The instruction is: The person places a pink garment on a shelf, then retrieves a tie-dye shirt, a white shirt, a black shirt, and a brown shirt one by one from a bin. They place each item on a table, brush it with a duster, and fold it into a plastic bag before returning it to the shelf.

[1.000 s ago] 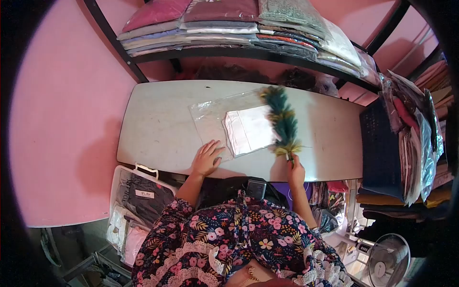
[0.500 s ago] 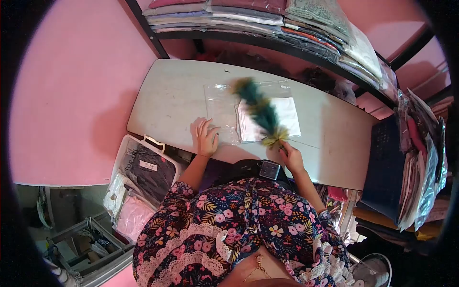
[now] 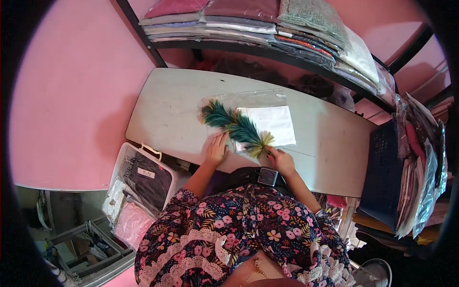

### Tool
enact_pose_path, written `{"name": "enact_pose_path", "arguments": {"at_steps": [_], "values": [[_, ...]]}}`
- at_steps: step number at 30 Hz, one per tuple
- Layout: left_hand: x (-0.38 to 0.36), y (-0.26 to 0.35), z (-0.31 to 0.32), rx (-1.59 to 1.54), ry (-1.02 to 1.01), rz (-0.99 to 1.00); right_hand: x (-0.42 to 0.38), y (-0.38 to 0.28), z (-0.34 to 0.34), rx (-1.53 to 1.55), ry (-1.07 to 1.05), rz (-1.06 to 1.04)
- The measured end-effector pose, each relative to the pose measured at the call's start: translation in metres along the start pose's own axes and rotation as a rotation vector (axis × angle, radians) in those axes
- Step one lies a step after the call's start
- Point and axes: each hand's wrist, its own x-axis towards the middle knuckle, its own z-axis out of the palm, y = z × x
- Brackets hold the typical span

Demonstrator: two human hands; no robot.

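Note:
A green and yellow feather duster [image 3: 234, 125] is held by its handle end in my right hand [image 3: 281, 161], whose fingers are closed round it. Its bristles slant to the upper left, across a clear plastic bag [image 3: 253, 97] and the left side of a folded white cloth [image 3: 275, 123]. My left hand [image 3: 218, 149] lies flat on the white table [image 3: 167, 115], fingers stretched out, with the fingertips close to the bristles. Part of the bag and of the cloth is hidden under the duster.
Behind the table, a dark shelf [image 3: 229, 48] carries stacks of bagged folded garments [image 3: 239, 21]. A white bin [image 3: 125, 149] with packed clothes stands at the left. On the right are a dark blue basket [image 3: 380, 167] and upright bagged garments [image 3: 411, 177].
The duster has swung left and down, from above the cloth and bag to their left side. My right hand moved slightly left; my left hand moved right and down.

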Motion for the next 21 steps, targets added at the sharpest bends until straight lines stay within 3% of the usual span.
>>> {"name": "enact_pose_path", "arguments": {"at_steps": [3,5,7,10,15,17,19,21], "values": [[0.000,0.003,-0.001,-0.002,-0.060,0.080,0.001,0.006,-0.005,-0.035,0.108,0.117],[0.005,0.016,0.000,0.017,-0.042,0.035,0.001,0.019,-0.003,0.037,0.242,0.283],[0.011,0.020,0.002,0.128,-0.154,-0.094,-0.004,0.025,-0.002,0.048,0.241,0.286],[0.016,0.025,0.001,0.138,-0.176,-0.136,-0.015,0.026,-0.002,-0.028,0.102,0.136],[0.023,0.020,0.007,0.150,-0.209,-0.181,-0.026,0.055,-0.008,-0.006,0.250,0.287],[0.027,0.015,0.008,0.131,-0.221,-0.215,-0.035,0.077,-0.016,-0.056,0.341,0.549],[0.030,0.009,0.014,0.058,-0.135,-0.261,-0.050,0.097,-0.025,-0.069,0.426,0.654],[0.039,0.004,0.009,-0.001,-0.184,-0.309,-0.066,0.105,-0.046,-0.054,0.298,0.928]]}}
